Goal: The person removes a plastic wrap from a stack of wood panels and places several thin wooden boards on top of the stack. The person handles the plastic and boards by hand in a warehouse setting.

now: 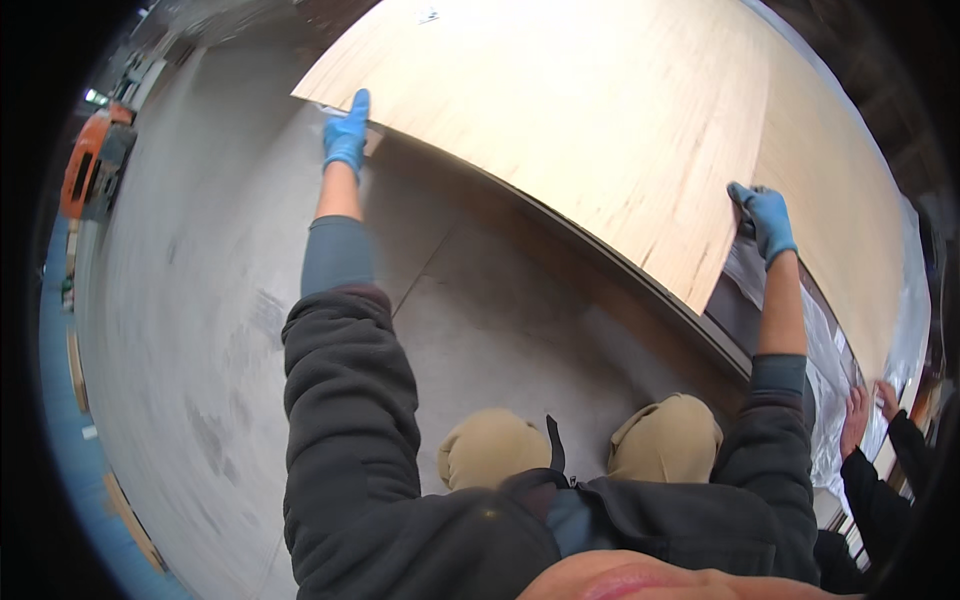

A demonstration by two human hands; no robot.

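Observation:
A large sheet of light plywood (560, 120) reaches out in front of me, its near edge slanting down to the right. My left hand (345, 140), in a blue glove, is closed on that edge close to the sheet's left corner, thumb on top and fingers hidden beneath. My right hand (768, 222), gloved too, grips the sheet's right edge, with its fingers partly out of sight. Beyond it, a second wooden sheet (825, 220) lies at the right. Under the sheets runs a dark, straight edge (640, 275).
Another person's bare hands (855, 420) touch the second sheet's near corner at the right. Clear plastic wrap (830, 375) hangs along that side. Grey concrete floor (190, 300) spreads to the left. An orange machine (90, 165) and wooden strips (130, 520) stand at the far left.

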